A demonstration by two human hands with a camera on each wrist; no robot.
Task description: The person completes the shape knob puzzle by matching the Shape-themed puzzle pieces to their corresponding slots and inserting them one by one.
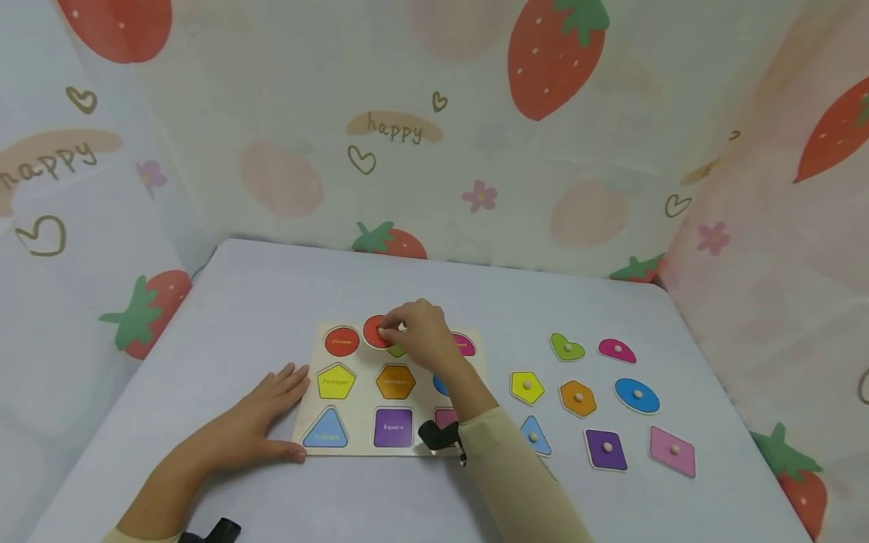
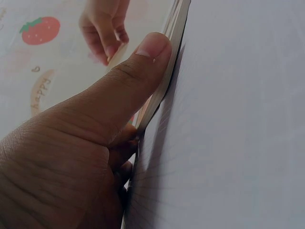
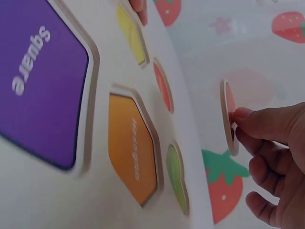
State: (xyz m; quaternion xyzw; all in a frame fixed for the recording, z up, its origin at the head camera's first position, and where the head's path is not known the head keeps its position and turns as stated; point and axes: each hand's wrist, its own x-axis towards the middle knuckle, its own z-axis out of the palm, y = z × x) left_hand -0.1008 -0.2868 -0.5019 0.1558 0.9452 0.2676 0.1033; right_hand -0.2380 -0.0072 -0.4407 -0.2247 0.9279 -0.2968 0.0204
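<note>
My right hand (image 1: 424,335) pinches a red circle puzzle piece (image 1: 372,332) by its knob. In the right wrist view this piece (image 3: 230,100) is clear of the shape board, tilted edge-on. Below it, the pale wooden shape board (image 1: 362,407) lies on the table, with a red "Circular" recess (image 1: 342,342) left of the piece and the green recess (image 1: 397,351) partly covered by it. My left hand (image 1: 261,415) rests at the board's left edge, fingers extended, its thumb by the near corner. My right forearm hides part of the board's right side.
Knobbed pieces lie right of the board: green heart (image 1: 567,348), magenta semicircle (image 1: 618,351), yellow pentagon (image 1: 526,388), orange hexagon (image 1: 578,398), blue oval (image 1: 637,396), blue triangle (image 1: 535,437), purple square (image 1: 606,450) and pink parallelogram (image 1: 672,452). Strawberry-print cloth (image 1: 299,98) surrounds the white table.
</note>
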